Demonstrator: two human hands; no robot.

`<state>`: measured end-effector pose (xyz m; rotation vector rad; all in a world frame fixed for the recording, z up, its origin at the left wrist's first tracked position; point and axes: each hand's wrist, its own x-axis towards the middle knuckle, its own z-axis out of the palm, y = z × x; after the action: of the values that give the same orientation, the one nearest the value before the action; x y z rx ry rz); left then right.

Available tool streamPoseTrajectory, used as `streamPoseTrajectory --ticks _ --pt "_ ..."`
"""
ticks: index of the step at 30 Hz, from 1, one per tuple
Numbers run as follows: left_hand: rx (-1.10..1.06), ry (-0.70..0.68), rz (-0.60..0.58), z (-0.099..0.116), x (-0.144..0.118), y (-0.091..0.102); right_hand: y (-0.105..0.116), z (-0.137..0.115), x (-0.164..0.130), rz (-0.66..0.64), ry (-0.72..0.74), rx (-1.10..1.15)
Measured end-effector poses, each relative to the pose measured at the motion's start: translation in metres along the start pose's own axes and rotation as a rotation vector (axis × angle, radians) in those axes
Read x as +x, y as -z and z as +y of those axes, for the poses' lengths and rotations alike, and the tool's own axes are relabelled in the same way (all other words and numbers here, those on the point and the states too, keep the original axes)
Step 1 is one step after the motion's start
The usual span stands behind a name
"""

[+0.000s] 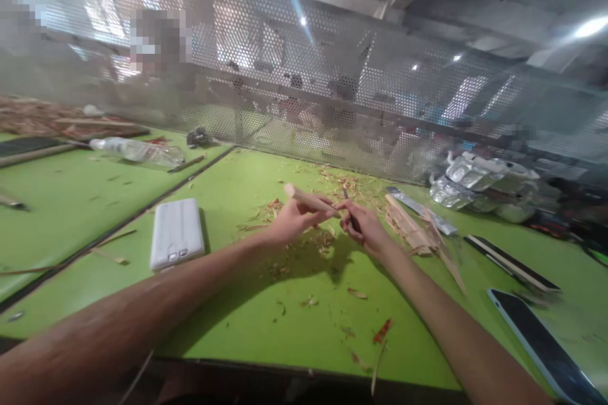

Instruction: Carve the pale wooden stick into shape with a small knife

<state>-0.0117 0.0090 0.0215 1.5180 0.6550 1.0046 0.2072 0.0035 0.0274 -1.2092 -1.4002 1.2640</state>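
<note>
Over the middle of the green table (228, 323), my left hand (288, 226) is closed around a pale strip of wood (308, 199). One end of the strip points up and left; the other slopes down toward my right hand. My right hand (368, 231) grips a slim dark-handled knife (352, 221), its fingers close to the strip's lower end. Whether the blade touches the wood I cannot tell. Wood shavings (324, 240) lie beneath and beyond both hands. Just right of my right hand rest several split wood pieces (411, 228).
A white power bank (175, 234) lies left, with a clear plastic bottle (140, 152) farther back. On the right are a metal ruler (430, 212), a dark flat bar (513, 262), a phone (541, 345) and silvery packaging (479, 177). A perforated panel (304, 107) borders the back; people are beyond it.
</note>
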Motion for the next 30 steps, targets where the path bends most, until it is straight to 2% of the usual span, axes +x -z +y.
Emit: streamPoseTrajectory --ticks 4,6,9,12,15,17,19,24,30 --pt "-0.019 -0.048 -0.059 -0.011 0.002 -0.007 -0.005 -0.001 -0.002 -0.02 0.006 0.044" --pt "-0.035 0.007 -0.067 -0.018 0.005 -0.01 -0.003 -0.003 -0.002 0.005 -0.003 0.084" --pt "-0.046 -0.02 -0.054 -0.021 0.007 -0.008 0.004 -0.005 0.001 0.079 0.028 0.128" --pt "-0.113 0.1 -0.059 -0.013 0.005 -0.003 0.01 -0.005 0.005 0.17 0.084 0.137" --pt "-0.135 0.299 -0.287 -0.001 -0.003 -0.004 0.009 -0.004 0.007 0.277 0.103 0.092" --pt "-0.062 0.339 -0.391 0.002 -0.009 -0.01 0.006 -0.006 0.006 0.308 0.117 0.051" --pt "0.111 0.3 -0.35 0.0 -0.011 -0.017 0.004 -0.009 0.003 0.283 0.141 -0.002" --pt "0.635 -0.001 -0.072 -0.015 -0.005 -0.022 0.009 -0.018 -0.006 0.197 0.276 -0.214" --pt "0.872 -0.138 0.004 -0.01 -0.006 -0.015 0.014 -0.019 -0.006 0.129 0.449 -0.451"
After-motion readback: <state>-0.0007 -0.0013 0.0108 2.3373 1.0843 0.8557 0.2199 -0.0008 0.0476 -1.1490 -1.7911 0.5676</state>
